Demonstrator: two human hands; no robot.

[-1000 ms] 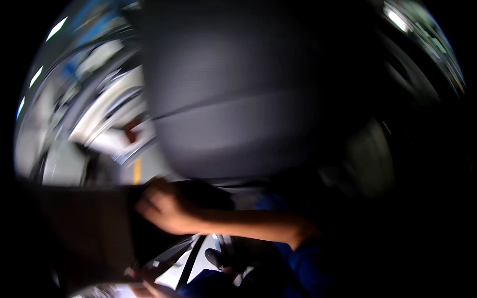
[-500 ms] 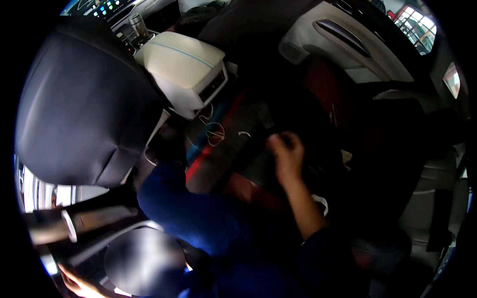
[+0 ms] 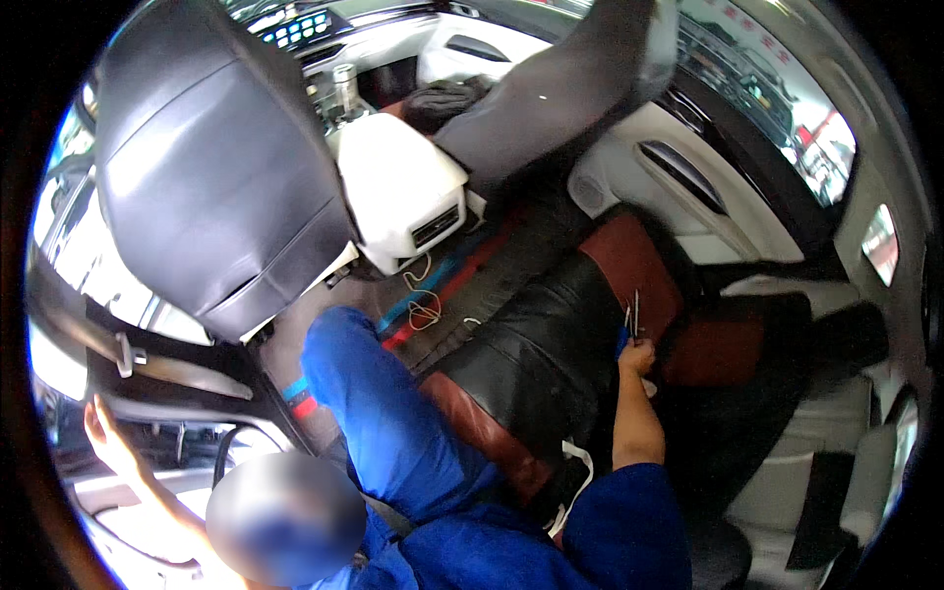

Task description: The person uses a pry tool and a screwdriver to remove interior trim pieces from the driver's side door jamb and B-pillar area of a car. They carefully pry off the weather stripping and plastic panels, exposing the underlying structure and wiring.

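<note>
My right hand (image 3: 639,356) is closed around slim metal scissors (image 3: 634,317), their two thin tips parted and pointing away from me. A bit of blue shows beside the tool. The hand is over a black seat cover (image 3: 541,334) with dark red panels (image 3: 629,270), spread across the rear seat. A white strap (image 3: 575,477) lies beside my right sleeve. At the far left, my left hand (image 3: 103,433) is raised near the door opening, its fingers stretched out and holding nothing. A blurred oval patch hides what is next to the left arm.
Ahead stand a dark front seat (image 3: 216,177) and a pale centre console (image 3: 403,192) with a bottle (image 3: 344,90) beyond it. A thin pale cord (image 3: 423,307) lies on the striped floor mat (image 3: 447,275). The far door (image 3: 669,177) bounds the right side; a belt (image 3: 162,364) hangs left.
The view has shifted and brightened. My right hand has moved right over the seat cover, and scissors now show in it. My left hand is higher by the door opening.
</note>
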